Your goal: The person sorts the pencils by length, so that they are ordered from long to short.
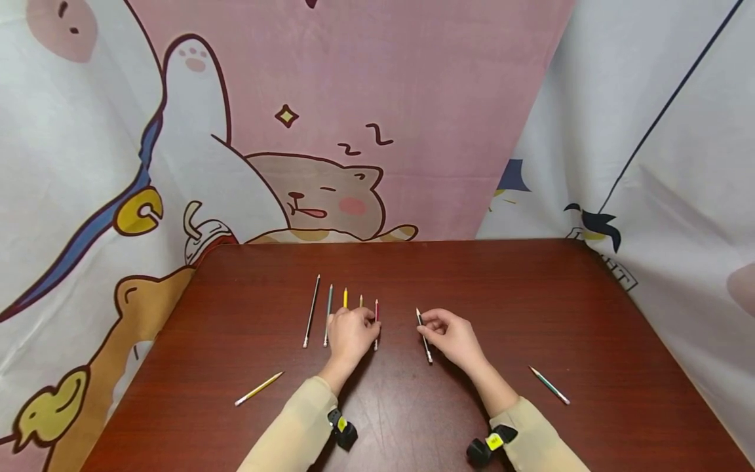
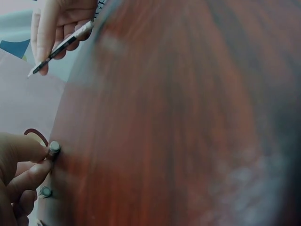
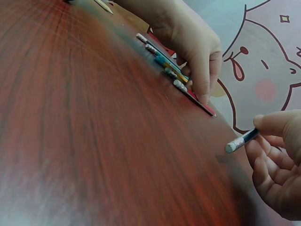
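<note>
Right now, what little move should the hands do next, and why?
Probably, the right hand should bring its dark pencil left, beside the red pencil: the left hand pinches that one at the pencil row's right end, and the dark one is held apart.

Ran reddish brown with dark streaks across the tabletop [image 1: 472, 275]; showed crimson on a first pencil [image 1: 377, 313], black on a second pencil [image 1: 425, 347], yellow on a third pencil [image 1: 259, 389]; was pink and white, cartoon-printed, on the backdrop [image 1: 448, 98].

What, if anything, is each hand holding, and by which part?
Right hand: dark pencil, pinched toward its sharpened end. Left hand: red pencil, pinched around mid-shaft.
</note>
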The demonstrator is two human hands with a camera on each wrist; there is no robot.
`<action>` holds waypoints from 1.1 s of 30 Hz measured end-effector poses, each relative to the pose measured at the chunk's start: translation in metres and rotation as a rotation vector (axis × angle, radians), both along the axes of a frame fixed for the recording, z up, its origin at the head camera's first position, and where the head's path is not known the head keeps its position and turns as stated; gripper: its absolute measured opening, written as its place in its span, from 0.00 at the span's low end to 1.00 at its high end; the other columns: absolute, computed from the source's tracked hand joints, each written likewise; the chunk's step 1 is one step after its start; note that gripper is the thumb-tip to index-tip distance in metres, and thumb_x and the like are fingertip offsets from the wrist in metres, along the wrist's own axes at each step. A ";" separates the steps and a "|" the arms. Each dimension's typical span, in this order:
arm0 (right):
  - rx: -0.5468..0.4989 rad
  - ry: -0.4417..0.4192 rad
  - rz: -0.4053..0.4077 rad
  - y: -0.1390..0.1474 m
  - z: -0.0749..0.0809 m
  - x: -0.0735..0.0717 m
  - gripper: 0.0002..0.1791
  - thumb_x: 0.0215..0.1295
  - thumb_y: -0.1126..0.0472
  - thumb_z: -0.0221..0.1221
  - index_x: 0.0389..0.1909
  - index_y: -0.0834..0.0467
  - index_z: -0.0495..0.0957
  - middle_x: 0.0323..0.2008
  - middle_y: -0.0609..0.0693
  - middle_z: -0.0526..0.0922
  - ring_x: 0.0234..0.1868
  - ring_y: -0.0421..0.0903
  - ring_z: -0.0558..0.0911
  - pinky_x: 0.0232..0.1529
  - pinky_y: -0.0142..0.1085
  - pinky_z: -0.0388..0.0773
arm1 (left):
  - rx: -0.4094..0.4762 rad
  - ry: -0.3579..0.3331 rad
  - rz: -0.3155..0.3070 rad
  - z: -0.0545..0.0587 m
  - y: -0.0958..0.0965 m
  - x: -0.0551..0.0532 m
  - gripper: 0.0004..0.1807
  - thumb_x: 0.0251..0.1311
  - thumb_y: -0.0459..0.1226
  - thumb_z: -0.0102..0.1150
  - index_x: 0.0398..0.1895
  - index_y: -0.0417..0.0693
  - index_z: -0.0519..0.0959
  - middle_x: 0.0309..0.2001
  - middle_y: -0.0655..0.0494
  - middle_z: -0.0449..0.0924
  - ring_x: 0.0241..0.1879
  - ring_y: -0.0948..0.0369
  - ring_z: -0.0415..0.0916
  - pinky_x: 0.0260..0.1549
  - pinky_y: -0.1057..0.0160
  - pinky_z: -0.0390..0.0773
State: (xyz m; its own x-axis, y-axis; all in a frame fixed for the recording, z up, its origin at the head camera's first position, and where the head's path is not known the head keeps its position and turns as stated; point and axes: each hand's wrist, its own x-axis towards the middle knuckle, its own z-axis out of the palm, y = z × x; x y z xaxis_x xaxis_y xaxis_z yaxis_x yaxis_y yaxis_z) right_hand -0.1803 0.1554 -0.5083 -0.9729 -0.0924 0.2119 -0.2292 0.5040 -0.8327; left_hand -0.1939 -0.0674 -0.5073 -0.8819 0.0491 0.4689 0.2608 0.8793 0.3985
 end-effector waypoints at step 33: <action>0.075 -0.230 -0.041 -0.044 0.006 -0.034 0.09 0.58 0.60 0.69 0.36 0.60 0.82 0.21 0.44 0.83 0.17 0.40 0.80 0.21 0.34 0.77 | -0.019 -0.042 -0.011 0.005 0.001 -0.002 0.07 0.45 0.41 0.74 0.28 0.52 0.89 0.23 0.61 0.85 0.29 0.54 0.77 0.31 0.52 0.66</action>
State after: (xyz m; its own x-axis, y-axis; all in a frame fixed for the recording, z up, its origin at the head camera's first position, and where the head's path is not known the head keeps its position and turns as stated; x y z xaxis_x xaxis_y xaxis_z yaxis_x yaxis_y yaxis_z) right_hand -0.2146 0.1114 -0.5023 -0.9980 -0.0591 -0.0213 -0.0163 0.5712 -0.8206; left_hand -0.1955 -0.0661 -0.5018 -0.9002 0.0676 0.4302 0.2542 0.8837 0.3930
